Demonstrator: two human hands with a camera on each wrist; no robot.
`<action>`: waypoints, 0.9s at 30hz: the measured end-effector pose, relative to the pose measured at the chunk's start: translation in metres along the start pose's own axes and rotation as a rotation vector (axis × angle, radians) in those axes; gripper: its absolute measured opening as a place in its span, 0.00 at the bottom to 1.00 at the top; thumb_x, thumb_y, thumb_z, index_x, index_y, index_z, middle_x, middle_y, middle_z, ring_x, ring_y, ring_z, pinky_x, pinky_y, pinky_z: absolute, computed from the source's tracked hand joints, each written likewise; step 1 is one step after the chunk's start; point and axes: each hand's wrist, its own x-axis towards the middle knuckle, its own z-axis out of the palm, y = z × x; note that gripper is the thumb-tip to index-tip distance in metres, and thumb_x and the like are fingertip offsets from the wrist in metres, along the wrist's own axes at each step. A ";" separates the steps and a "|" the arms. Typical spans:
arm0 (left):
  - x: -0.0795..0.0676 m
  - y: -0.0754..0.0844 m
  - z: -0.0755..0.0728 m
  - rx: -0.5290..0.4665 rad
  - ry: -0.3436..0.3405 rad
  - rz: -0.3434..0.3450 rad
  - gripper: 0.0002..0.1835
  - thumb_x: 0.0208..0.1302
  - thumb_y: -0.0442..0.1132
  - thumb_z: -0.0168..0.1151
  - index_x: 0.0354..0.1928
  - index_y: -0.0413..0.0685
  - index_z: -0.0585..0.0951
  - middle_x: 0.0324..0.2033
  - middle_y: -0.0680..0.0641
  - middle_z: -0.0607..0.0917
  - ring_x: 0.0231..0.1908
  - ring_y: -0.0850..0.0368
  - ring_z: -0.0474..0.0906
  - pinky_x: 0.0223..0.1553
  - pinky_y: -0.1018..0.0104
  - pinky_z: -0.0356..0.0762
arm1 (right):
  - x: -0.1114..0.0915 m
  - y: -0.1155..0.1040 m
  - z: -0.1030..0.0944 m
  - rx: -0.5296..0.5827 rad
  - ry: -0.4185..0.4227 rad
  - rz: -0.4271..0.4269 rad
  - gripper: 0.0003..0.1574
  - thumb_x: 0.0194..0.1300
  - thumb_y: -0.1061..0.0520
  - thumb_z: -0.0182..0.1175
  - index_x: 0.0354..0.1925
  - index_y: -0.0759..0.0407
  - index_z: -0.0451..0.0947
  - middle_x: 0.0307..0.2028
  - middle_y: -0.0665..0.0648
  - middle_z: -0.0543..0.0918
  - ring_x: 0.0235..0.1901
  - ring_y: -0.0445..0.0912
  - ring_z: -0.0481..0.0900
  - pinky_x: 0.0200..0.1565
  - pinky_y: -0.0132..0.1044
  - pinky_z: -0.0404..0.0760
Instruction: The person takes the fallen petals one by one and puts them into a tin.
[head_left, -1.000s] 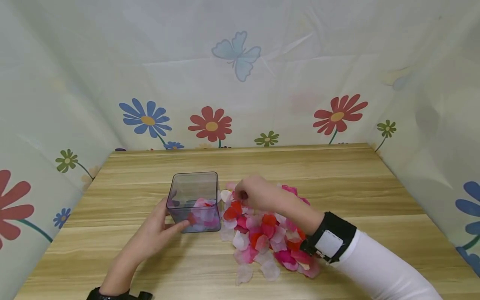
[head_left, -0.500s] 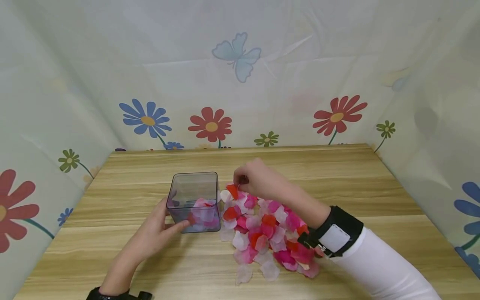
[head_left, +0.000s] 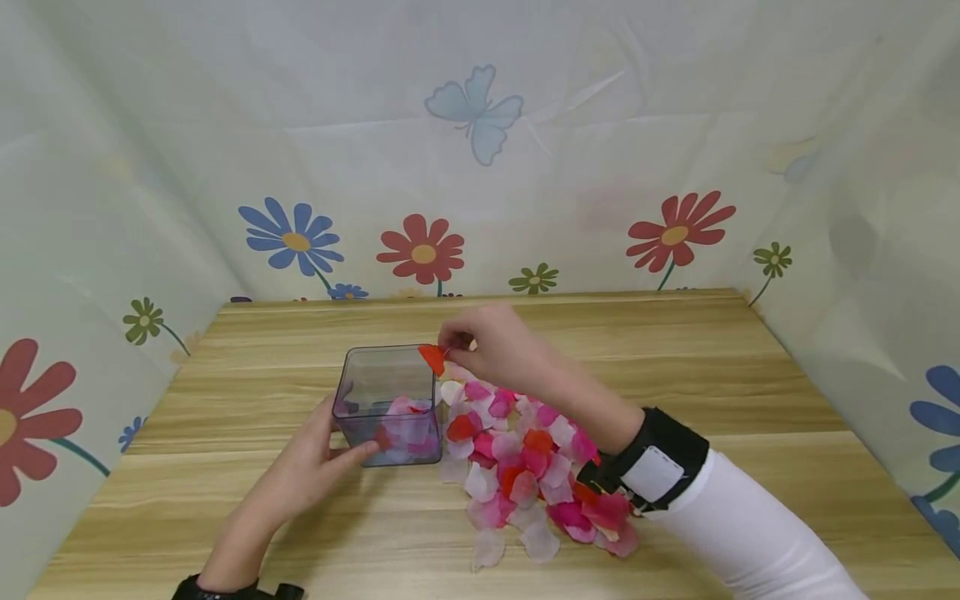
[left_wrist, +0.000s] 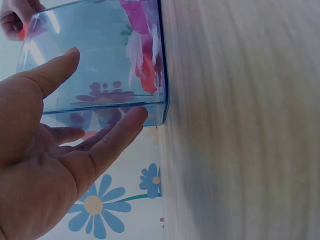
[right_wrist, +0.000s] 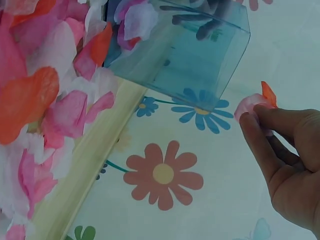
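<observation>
A see-through, grey-tinted plastic box (head_left: 384, 369) stands open-topped on the table, with pink, white and red artificial petals (head_left: 410, 427) heaped in its right side. My left hand (head_left: 309, 468) rests against its near left corner, thumb on the front wall and fairly straight fingers along the left side. Between thumb and forefinger my right hand (head_left: 498, 348) pinches an orange-red petal (head_left: 432, 359), which overlaps the box's far right rim in the head view. The right wrist view also shows a pale pink petal (right_wrist: 248, 106) in that pinch.
A loose pile of pink, white and red petals (head_left: 517, 475) spreads right beside the box, under the right forearm. The wood-grain table (head_left: 300, 333) is bounded by a flower-printed curtain (head_left: 585, 158) at the back and sides.
My right hand has risen from the far side of the pile and moved left to the box's rim, carrying the red petal. The left hand and box stay in place.
</observation>
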 end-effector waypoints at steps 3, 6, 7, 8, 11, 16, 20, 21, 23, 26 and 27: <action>0.000 0.000 0.000 -0.013 -0.001 0.001 0.41 0.63 0.31 0.67 0.73 0.56 0.58 0.59 0.48 0.69 0.55 0.43 0.72 0.40 0.67 0.81 | 0.004 -0.005 0.003 -0.001 0.028 -0.048 0.05 0.61 0.64 0.69 0.35 0.55 0.85 0.29 0.44 0.81 0.31 0.37 0.79 0.37 0.19 0.75; 0.000 0.000 -0.001 -0.030 -0.009 0.007 0.40 0.64 0.31 0.67 0.72 0.57 0.58 0.59 0.48 0.69 0.56 0.42 0.72 0.40 0.66 0.81 | 0.007 -0.010 0.006 0.005 0.032 -0.088 0.05 0.61 0.64 0.69 0.35 0.56 0.85 0.30 0.44 0.81 0.32 0.37 0.79 0.38 0.20 0.76; 0.000 0.000 -0.001 -0.029 -0.013 0.010 0.40 0.64 0.31 0.67 0.72 0.58 0.58 0.59 0.48 0.68 0.56 0.42 0.72 0.40 0.66 0.81 | 0.008 -0.012 0.007 0.006 0.030 -0.100 0.05 0.61 0.64 0.69 0.35 0.56 0.85 0.30 0.45 0.82 0.32 0.38 0.80 0.38 0.20 0.77; 0.000 0.001 -0.001 -0.031 -0.014 0.010 0.40 0.64 0.32 0.67 0.72 0.59 0.58 0.59 0.49 0.68 0.56 0.42 0.72 0.40 0.67 0.81 | 0.009 -0.013 0.008 0.009 0.028 -0.112 0.04 0.61 0.64 0.69 0.35 0.57 0.85 0.31 0.45 0.82 0.33 0.38 0.80 0.38 0.21 0.77; 0.000 0.006 -0.002 -0.043 -0.024 0.011 0.40 0.64 0.31 0.66 0.73 0.56 0.57 0.60 0.45 0.68 0.56 0.41 0.71 0.40 0.66 0.81 | 0.012 -0.016 0.012 0.015 0.031 -0.147 0.04 0.60 0.65 0.69 0.35 0.58 0.85 0.31 0.46 0.82 0.33 0.38 0.80 0.39 0.22 0.78; 0.001 0.001 -0.002 -0.043 -0.023 -0.006 0.41 0.64 0.32 0.67 0.73 0.56 0.57 0.61 0.45 0.67 0.56 0.41 0.72 0.40 0.66 0.82 | 0.015 -0.021 0.017 0.021 0.037 -0.162 0.05 0.61 0.66 0.68 0.35 0.57 0.85 0.32 0.45 0.82 0.33 0.36 0.79 0.39 0.20 0.76; 0.000 0.001 -0.003 -0.035 -0.018 -0.013 0.41 0.64 0.32 0.67 0.73 0.58 0.57 0.61 0.46 0.67 0.56 0.41 0.72 0.40 0.66 0.81 | 0.016 -0.025 0.021 0.043 0.028 -0.151 0.05 0.61 0.66 0.68 0.37 0.58 0.85 0.33 0.46 0.82 0.33 0.36 0.78 0.39 0.19 0.76; -0.001 0.001 -0.003 -0.036 -0.019 -0.010 0.40 0.64 0.32 0.67 0.73 0.57 0.57 0.61 0.46 0.67 0.56 0.40 0.72 0.40 0.66 0.81 | 0.016 -0.026 0.022 0.045 0.027 -0.151 0.06 0.61 0.66 0.68 0.37 0.58 0.85 0.33 0.46 0.82 0.34 0.37 0.78 0.40 0.19 0.76; -0.001 0.001 -0.003 -0.037 -0.016 -0.015 0.41 0.63 0.32 0.67 0.73 0.56 0.57 0.62 0.45 0.67 0.56 0.40 0.71 0.40 0.66 0.81 | 0.016 -0.027 0.025 0.045 0.027 -0.158 0.05 0.61 0.65 0.68 0.37 0.58 0.85 0.34 0.46 0.82 0.34 0.38 0.79 0.40 0.18 0.75; 0.000 0.001 -0.003 -0.039 -0.015 -0.021 0.41 0.63 0.32 0.67 0.73 0.54 0.57 0.62 0.43 0.66 0.57 0.40 0.71 0.40 0.66 0.81 | 0.018 -0.028 0.028 0.018 0.022 -0.173 0.06 0.61 0.65 0.68 0.37 0.58 0.85 0.34 0.47 0.83 0.35 0.38 0.80 0.40 0.16 0.73; 0.000 0.001 -0.003 -0.041 -0.014 -0.026 0.41 0.63 0.32 0.67 0.73 0.55 0.57 0.62 0.44 0.66 0.57 0.40 0.71 0.40 0.66 0.81 | 0.018 -0.028 0.030 0.007 0.019 -0.177 0.06 0.61 0.65 0.68 0.37 0.57 0.85 0.34 0.47 0.83 0.35 0.38 0.80 0.40 0.15 0.73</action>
